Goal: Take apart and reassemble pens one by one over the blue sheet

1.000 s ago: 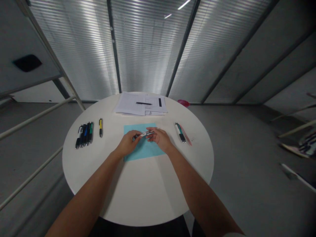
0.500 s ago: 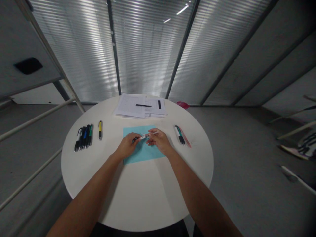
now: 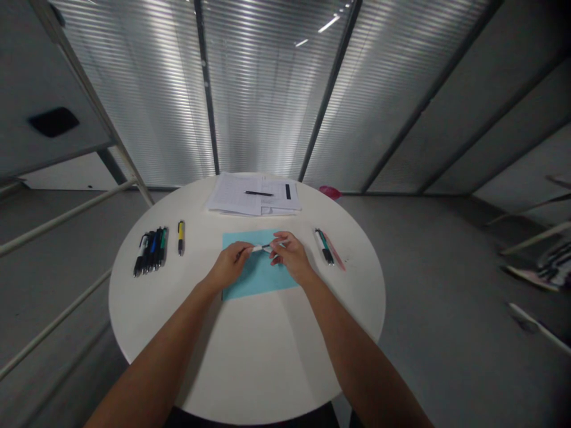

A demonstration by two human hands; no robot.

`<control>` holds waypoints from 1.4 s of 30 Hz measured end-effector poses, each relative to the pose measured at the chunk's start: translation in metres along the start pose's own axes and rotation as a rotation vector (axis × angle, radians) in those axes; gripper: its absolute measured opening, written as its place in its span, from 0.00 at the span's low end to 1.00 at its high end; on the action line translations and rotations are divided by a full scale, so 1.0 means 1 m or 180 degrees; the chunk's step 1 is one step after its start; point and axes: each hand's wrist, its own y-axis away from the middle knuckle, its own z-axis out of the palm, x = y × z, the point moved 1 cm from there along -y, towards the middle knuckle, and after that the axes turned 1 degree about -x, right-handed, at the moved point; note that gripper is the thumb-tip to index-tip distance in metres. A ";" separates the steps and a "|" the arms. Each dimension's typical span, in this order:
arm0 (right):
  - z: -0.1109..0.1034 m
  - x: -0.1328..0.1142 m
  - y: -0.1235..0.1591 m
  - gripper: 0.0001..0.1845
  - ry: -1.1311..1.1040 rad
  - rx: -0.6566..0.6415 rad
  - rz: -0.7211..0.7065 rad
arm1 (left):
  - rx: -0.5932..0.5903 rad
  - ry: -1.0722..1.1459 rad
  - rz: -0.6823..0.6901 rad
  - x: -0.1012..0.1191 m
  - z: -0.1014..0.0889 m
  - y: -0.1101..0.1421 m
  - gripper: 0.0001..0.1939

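Above a light blue sheet (image 3: 254, 282), my left hand (image 3: 229, 263) is closed around a white pen (image 3: 257, 248) that points to the right. My right hand (image 3: 289, 255) pinches the pen's other end, where a thin dark length shows between the fingers. Something pale and clear also seems to be at the right fingertips, too small to make out. Right of the sheet lie a white pen and a green pen (image 3: 326, 245), beside a pinkish flat strip (image 3: 334, 251).
Several pens (image 3: 151, 251) lie in a row at the left, with a yellow pen (image 3: 181, 236) apart from them. At the back of the round white table (image 3: 250, 356) are papers (image 3: 236, 193) with a black pen (image 3: 259, 193) on top. Metal rails (image 3: 66, 208) stand at the left.
The white pen has turned slightly in my fingers, and a thin dark length now shows by my right fingertips. Both hands stay over the blue sheet. The view has tilted up a little.
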 end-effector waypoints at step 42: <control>-0.012 -0.018 0.006 0.16 0.0547 0.0195 -0.0653 | 0.0129 -0.0109 0.0074 -0.001 -0.003 0.000 0.16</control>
